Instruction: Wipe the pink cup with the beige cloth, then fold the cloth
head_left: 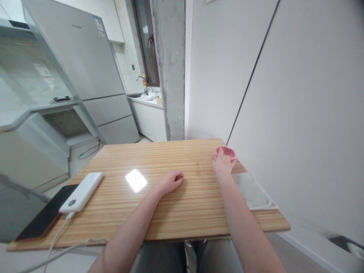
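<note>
Nearest the camera, the left hand (pixel 170 181) was laid on the striped light-wood table (pixel 159 216), its grip loosely curled with the fingers drawn in and nothing pinched. Farther out and to the right, the right hand (pixel 223 163) was raised at the table's far right corner, its grip cupped around a small round pink dish (pixel 226 152), which sat just beyond the fingers toward the wall. The right hand was plainly the nearer to the dish. A pale folded cloth (pixel 253 191) was seen just beside that forearm.
</note>
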{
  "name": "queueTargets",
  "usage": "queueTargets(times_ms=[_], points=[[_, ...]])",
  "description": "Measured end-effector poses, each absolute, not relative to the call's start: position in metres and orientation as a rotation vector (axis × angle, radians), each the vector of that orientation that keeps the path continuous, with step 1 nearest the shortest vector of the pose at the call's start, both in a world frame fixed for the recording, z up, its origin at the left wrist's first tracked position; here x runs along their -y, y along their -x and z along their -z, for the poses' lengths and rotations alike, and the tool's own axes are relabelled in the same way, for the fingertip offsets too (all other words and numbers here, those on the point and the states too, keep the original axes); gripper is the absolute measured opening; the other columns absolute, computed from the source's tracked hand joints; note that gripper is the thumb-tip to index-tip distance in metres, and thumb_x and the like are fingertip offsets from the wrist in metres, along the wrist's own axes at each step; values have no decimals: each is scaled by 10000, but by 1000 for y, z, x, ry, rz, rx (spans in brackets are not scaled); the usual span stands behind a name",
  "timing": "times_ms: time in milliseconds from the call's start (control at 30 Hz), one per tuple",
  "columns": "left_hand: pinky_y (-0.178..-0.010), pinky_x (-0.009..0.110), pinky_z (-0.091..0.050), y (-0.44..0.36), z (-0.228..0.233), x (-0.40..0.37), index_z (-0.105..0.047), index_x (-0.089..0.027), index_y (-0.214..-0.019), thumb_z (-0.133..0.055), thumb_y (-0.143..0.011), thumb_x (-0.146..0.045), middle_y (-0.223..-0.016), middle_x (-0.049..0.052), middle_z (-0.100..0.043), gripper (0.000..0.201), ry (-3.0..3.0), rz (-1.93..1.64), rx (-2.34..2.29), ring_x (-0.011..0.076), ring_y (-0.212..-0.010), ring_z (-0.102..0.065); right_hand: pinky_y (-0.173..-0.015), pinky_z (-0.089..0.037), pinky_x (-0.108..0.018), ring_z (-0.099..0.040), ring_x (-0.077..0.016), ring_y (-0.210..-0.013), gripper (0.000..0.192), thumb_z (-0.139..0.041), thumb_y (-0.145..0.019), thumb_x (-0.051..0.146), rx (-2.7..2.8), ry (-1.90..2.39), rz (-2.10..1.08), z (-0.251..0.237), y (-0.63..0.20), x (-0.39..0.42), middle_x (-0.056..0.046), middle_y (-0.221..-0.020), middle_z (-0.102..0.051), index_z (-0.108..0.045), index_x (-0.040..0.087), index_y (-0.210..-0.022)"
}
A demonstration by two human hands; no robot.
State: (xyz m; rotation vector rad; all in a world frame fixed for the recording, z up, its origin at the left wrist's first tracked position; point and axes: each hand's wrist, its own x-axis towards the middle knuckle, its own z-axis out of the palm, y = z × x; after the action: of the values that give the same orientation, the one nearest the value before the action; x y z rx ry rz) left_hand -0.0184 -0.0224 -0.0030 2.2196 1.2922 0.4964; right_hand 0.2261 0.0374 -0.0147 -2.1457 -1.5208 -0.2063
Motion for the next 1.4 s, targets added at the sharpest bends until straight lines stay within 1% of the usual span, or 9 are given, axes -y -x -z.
queueTargets(times_ms=[133,267,400,567,700,800,933,1167,1400], points=[[-565,234,-336,19,4,23,-580,-168,-751,-433,-826,-277,-681,1,-560,198,-2241,-509,-1277,121,-630,-470,-917,-260,-522,-538,-277,-946,237,-403,-848,241,1547,2165,170,15,-236,-41,-146,-921,-647,-610,142,-910],[-601,247,-379,19,10,22,-595,-172,-764,-422,-837,-270,-698,7,-580,212,-2276,-538,-1261,130,-656,-499,-930,-276,-477,-524,-264,-991,224,-427,-840,229,1568,2030,93,14,-235,-44,-136,-994,-633,-594,141,-960],[-777,306,-455,24,8,19,-527,-187,-1144,-457,-830,-255,-974,60,-611,328,-2292,-780,-1398,165,-869,-563,-934,-321,-405,-516,-242,-998,184,-496,-818,228,1852,1591,-43,9,-198,-36,-116,-1025,-618,-588,152,-958],[-1097,460,-216,44,-21,21,-368,-219,-1339,-578,-789,-306,-1457,106,-286,595,-2661,-880,-1546,275,-1370,-166,-991,-310,-421,-522,-218,-918,68,-539,-812,192,2175,1045,-192,9,-134,-5,-75,-887,-606,-573,170,-866],[-1103,441,-221,64,-33,28,-604,-204,-956,-599,-783,-337,-1240,85,-536,218,-2896,-659,-1266,250,-1283,-344,-1031,-285,-465,-525,-202,-943,72,-507,-846,206,2258,769,-249,12,-108,16,-55,-911,-596,-568,198,-886],[-975,384,-396,86,-29,30,-567,-187,-748,-597,-781,-354,-949,69,-622,173,-2846,-627,-1291,204,-1022,-538,-1012,-340,-445,-509,-208,-1039,188,-535,-842,278,2172,676,-321,11,-108,20,-77,-1037,-576,-547,200,-1013],[-865,368,-449,133,-24,26,-531,-181,-712,-600,-759,-377,-942,93,-612,213,-2686,-734,-1695,225,-960,-544,-1035,-331,-452,-406,-230,-1213,456,-523,-846,328,1980,777,-350,12,-122,9,-121,-1254,-477,-404,204,-1268],[-852,364,-436,210,-9,28,-575,-168,-754,-562,-714,-466,-943,117,-639,301,-2266,-569,-2351,264,-945,-570,-874,-467,-396,-532,-200,-1005,365,-460,-861,287,1888,906,-505,24,-134,-8,-110,-1144,-528,-469,204,-1216],[-847,365,-437,220,-1,35,-604,-151,-778,-549,-688,-498,-938,133,-649,362,-2200,-533,-2455,282,-943,-582,-829,-488,-329,-547,-169,-965,304,-426,-879,302,1946,898,-535,17,-128,-4,-94,-1131,-534,-514,197,-1150]])
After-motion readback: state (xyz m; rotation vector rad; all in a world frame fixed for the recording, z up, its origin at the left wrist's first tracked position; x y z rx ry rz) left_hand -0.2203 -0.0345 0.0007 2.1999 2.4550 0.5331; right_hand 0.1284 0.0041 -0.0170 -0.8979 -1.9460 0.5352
